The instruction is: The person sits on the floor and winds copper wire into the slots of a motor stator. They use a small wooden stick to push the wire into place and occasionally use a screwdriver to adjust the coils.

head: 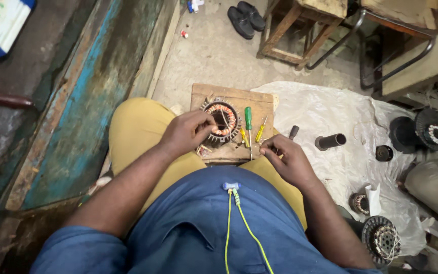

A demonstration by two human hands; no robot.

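On the small wooden board (231,96) resting across the person's knees, the left hand (188,131) has its fingertips pinched together at the near-left rim of a motor stator (222,121), touching the copper windings; can't make out whether there's a wire between them. The right hand (286,157) sits apart from it at the board's near-right corner, fingers curled in, and whether it's gripping anything I can't tell.

The stator lies flat on the board, bore facing straight up at the camera, so its axis is vertical. Just right of it is a green-handled screwdriver (249,122), long axis running away from the person, handle at the far end and tip toward the body. Beside that, a smaller yellow-handled screwdriver (260,131) tilts a bit to the right.

Past the right hand there's a crumpled white plastic sheet (330,109) spread on the concrete floor (214,50), with a dark metal tube (330,141) lying on its side and more stator parts near the lower right. Further off: black shoes (245,18), a wooden stool (300,30), and on the left a worn plank with peeling blue paint (84,101).
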